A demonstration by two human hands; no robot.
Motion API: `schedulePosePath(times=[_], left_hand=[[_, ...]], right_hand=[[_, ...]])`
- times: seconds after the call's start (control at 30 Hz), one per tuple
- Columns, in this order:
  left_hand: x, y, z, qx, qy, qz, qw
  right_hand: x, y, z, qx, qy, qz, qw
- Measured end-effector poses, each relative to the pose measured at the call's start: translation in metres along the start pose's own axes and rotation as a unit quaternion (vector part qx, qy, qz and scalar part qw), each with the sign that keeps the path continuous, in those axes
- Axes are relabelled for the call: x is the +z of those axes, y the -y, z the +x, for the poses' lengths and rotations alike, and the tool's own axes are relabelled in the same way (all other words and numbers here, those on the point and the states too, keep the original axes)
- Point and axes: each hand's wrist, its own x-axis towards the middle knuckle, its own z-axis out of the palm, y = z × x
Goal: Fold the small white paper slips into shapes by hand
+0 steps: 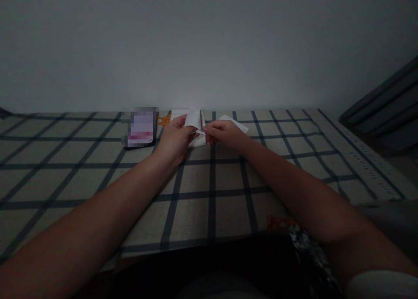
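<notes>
Near the far side of the table, my left hand [176, 137] is closed around a piece of white paper [194, 119], which bends upward over the fingers. My right hand [224, 132] pinches at the right edge of this paper, thumb and fingertips together. Beneath my left hand lies another white sheet [198, 141], partly covered by the fingers. Behind my right hand a flat white paper [241, 125] rests on the cloth, half hidden by the wrist. The dim light hides any print or fine folds.
A dark-cased phone-like device [142, 127], its screen blurred out, lies left of my hands. A checked tablecloth [209, 212] with orange bear prints covers the table. The grey wall [209, 46] stands right behind it. Dark folded fabric [385, 103] is at the right.
</notes>
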Motion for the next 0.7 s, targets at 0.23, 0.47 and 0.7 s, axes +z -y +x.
schedulePosePath(times=[0.23, 0.47, 0.7], left_hand=[[-0.0017, 0.0023, 0.001, 0.017, -0.019, 0.016, 1.0], [-0.0014, 0.0021, 0.0002, 0.006, -0.003, 0.008, 1.0], [-0.0038, 0.0069, 0.005, -0.005, 0.01, 0.02, 1.0]], right_hand=[[-0.0012, 0.0017, -0.0015, -0.015, 0.0, -0.03, 0.999], [-0.0023, 0.0007, -0.0007, -0.017, -0.002, -0.047, 0.999], [-0.002, 0.0003, -0.0005, -0.009, -0.008, -0.065, 0.998]])
